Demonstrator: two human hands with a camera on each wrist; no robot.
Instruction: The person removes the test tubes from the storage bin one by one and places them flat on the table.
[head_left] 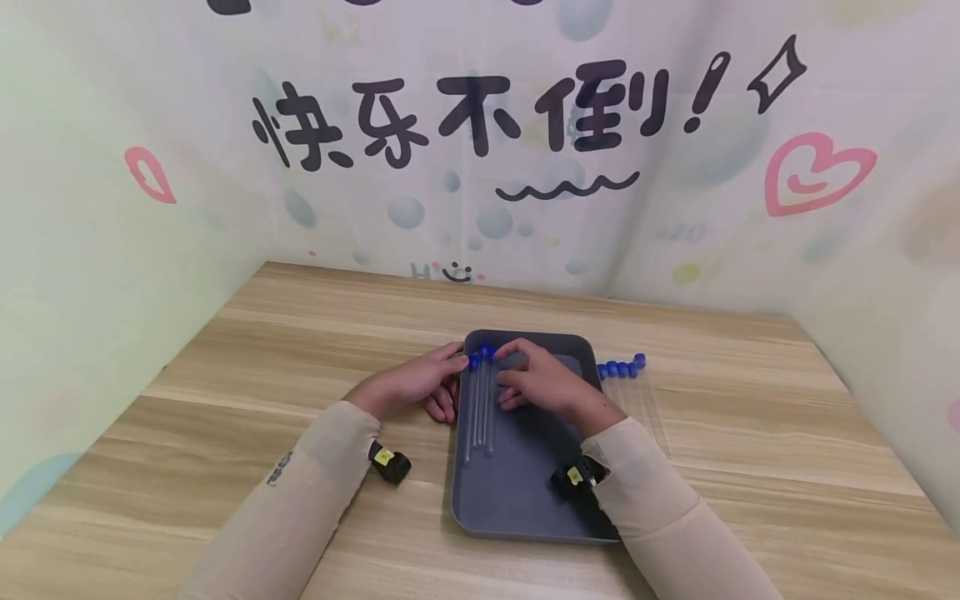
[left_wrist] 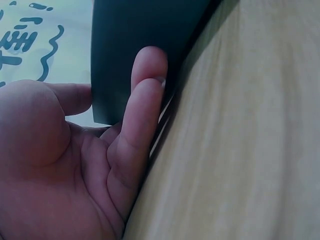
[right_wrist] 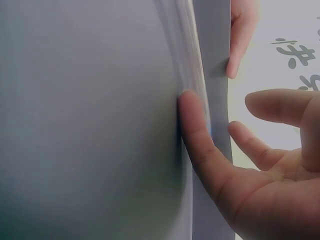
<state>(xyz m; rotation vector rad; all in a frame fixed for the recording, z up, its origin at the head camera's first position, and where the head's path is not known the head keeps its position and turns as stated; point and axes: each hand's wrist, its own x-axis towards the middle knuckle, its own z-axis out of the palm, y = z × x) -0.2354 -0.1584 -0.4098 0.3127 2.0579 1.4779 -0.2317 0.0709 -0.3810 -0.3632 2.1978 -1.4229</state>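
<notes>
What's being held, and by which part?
The left hand holds the tray by its left side wall near the far corner, thumb on top, fingers outside. The right hand is at the tubes inside; I can't see it gripping any.

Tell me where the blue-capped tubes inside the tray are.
In the head view, the blue-capped tubes lie along the left side of the gray tray, caps near its far end, between the left hand and the right hand.
</notes>
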